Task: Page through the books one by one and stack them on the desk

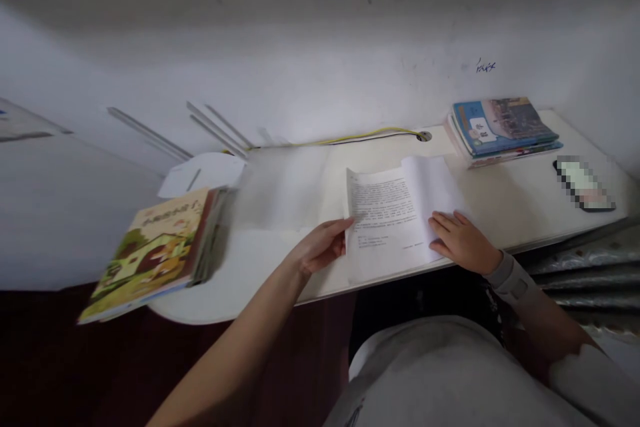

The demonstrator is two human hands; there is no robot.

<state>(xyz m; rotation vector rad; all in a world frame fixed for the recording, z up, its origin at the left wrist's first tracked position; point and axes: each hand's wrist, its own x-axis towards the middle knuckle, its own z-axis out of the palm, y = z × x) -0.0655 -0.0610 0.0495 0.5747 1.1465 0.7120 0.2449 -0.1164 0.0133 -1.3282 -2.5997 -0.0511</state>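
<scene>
A white printed booklet (pixel 395 213) lies open on the white desk (pixel 280 193), its upper pages curling over to the right. My left hand (pixel 323 245) pinches the booklet's left edge, thumb on top of the page. Flat on the lower right of the page rests my right hand (pixel 463 240), fingers stretched out and pressing the paper down. A grey sleeve covers my right wrist.
A stack of illustrated books (pixel 160 250) overhangs the desk's left front edge. Loose white paper (pixel 203 173) lies behind it. More books (pixel 503 128) are piled at the back right, with a phone (pixel 584 185) beside them. A yellow cable (pixel 360 137) runs along the wall.
</scene>
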